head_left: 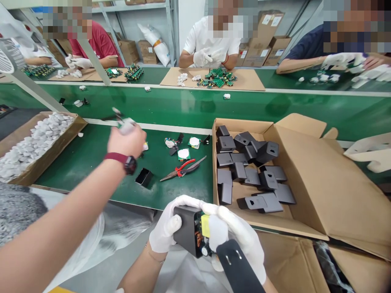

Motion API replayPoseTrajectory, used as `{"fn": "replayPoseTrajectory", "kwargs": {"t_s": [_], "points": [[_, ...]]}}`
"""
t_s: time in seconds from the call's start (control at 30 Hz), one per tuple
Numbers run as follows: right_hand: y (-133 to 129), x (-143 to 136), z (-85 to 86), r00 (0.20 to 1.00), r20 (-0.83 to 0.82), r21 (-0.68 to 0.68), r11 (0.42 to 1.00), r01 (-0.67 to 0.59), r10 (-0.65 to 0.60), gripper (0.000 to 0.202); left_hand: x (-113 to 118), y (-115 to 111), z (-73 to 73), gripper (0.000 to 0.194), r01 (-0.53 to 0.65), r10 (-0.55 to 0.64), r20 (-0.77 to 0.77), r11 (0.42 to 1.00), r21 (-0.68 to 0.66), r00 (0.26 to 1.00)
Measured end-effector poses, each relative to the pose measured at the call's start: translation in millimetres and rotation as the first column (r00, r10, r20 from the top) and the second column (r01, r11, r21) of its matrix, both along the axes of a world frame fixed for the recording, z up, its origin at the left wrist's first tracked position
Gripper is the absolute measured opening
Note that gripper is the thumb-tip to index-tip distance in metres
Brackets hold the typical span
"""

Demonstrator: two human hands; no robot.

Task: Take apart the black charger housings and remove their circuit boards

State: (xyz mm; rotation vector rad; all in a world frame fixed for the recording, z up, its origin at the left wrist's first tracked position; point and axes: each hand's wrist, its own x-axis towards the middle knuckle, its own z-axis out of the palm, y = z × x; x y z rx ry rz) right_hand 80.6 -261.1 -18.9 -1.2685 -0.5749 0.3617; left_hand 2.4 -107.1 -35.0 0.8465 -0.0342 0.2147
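Observation:
My left hand (163,232), in a white glove, grips a black plastic housing (185,228) above my lap. In my right hand (249,242), also gloved, is a circuit board (203,238) with a yellow part and a white pad, its edge at the housing's open side. How deep it sits inside I cannot tell. A black end plate (240,264) with two metal prongs hangs beside the right palm, tilted toward me. My right fingertips rest along the top of the board and partly hide it.
A co-worker's bare arm (94,207) reaches in from the left, holding a board. Pliers (183,169), an open black housing (143,178) and several padded boards lie on the green table. A carton (271,219) of housings stands right; a box of white lumps (39,138), left.

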Motion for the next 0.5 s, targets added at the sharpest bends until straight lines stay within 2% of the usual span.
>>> {"fn": "replayPoseTrajectory", "kwargs": {"t_s": [0.03, 0.1, 0.17, 0.27, 0.5], "points": [[1.7, 1.3, 3.3, 0.990, 0.140, 0.008, 1.000, -0.023, 0.022, 0.060, 0.2, -0.5, -0.1, 0.041, 0.001, -0.001, -0.001, 1.000, -0.011, 1.000], [5.4, 4.7, 10.4, 0.913, 0.403, -0.010, 0.998, -0.065, 0.063, 0.072, 1.0, -1.6, -0.5, 0.040, -0.013, 0.013, -0.011, 1.000, -0.026, 1.000], [8.5, 8.7, 16.3, 0.840, 0.531, -0.046, 0.994, -0.099, 0.108, 0.075, 1.8, -2.5, -0.8, 0.039, -0.027, 0.027, -0.012, 0.999, -0.033, 1.000], [9.5, 13.5, 18.8, 0.792, 0.588, -0.084, 0.986, -0.144, 0.166, 0.080, 2.1, -2.6, -1.0, 0.040, -0.029, 0.029, -0.005, 1.000, -0.006, 1.000], [2.2, 16.8, 16.5, 0.736, 0.640, -0.194, 0.973, -0.124, 0.221, 0.081, 0.4, -1.4, 0.7, 0.039, -0.012, 0.012, -0.003, 1.000, 0.017, 1.000]]}}
